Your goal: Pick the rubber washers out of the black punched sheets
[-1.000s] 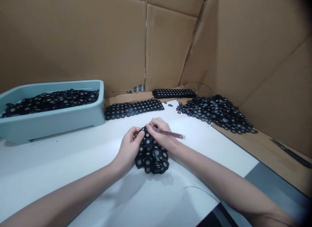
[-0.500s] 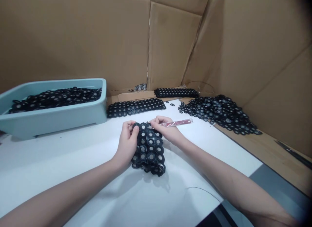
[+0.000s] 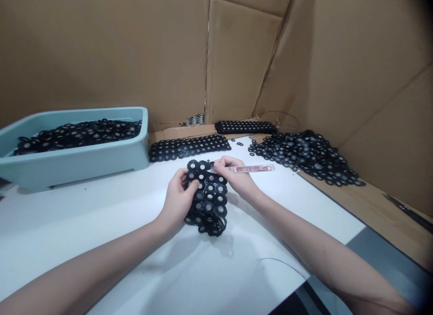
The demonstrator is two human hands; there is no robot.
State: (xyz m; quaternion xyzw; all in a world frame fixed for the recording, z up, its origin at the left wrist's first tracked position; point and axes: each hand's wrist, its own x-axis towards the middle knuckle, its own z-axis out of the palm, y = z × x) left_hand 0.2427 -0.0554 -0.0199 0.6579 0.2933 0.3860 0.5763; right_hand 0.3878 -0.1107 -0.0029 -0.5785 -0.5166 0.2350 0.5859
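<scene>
My left hand (image 3: 181, 195) is closed on the left edge of a mat of joined black rings (image 3: 210, 196), its thumb pressed on the front face. Pale round spots show in the middle of the rings. The mat hangs tilted above the white table, its lower end curling up. Pinched in my right hand (image 3: 233, 175) is a slim tool with a red handle wrapped in clear plastic (image 3: 253, 169). The tool's front end points left at the mat's upper rows, and its tip is too small to make out.
A light blue tub (image 3: 101, 159) of black rings stands at the left. Two flat ring mats, a nearer one (image 3: 189, 147) and a farther one (image 3: 245, 127), lie at the back. Loose rings are heaped (image 3: 307, 155) at the right, near a dark pointed tool (image 3: 409, 212). Cardboard walls (image 3: 135, 48) enclose the table.
My left hand now grips lower on the mat, leaving its top row of rings exposed above the thumb. My right hand and its tool have shifted slightly right and up.
</scene>
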